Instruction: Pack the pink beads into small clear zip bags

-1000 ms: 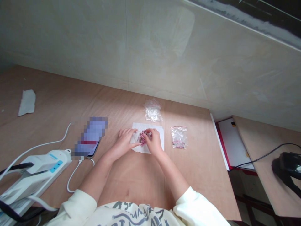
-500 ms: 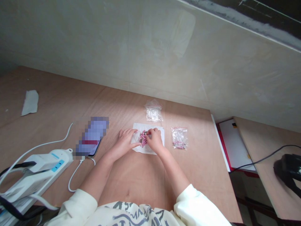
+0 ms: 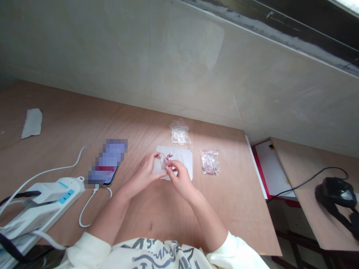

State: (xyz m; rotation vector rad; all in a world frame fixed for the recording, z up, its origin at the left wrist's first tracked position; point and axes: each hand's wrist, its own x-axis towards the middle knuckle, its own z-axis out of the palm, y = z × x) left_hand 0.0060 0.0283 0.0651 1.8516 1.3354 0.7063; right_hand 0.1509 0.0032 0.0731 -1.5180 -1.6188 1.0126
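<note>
A small clear plastic bag (image 3: 162, 158) is in my left hand (image 3: 146, 172), whose thumb and fingers hold it at the left side of a white paper sheet (image 3: 186, 158). My right hand (image 3: 179, 177) is closed in a pinch at the bag's opening; what lies between its fingertips is too small to make out. Several pink beads (image 3: 169, 157) lie on the paper just beyond the fingertips, partly hidden by my hands. Behind the paper sits a stack of clear bags (image 3: 180, 134). To its right lies a clear bag with pink beads inside (image 3: 209, 163).
On the left are a phone (image 3: 108, 162) with a white cable and a white power strip (image 3: 53, 209) with plugs. A torn paper piece (image 3: 32, 123) lies far left. A black device (image 3: 338, 192) rests on another table at the right, and a wall (image 3: 112, 56) stands behind.
My right hand has moved from the beads to the mouth of the bag in my left hand. The bag is now lifted and tilted over the beads. The view has shifted slightly.
</note>
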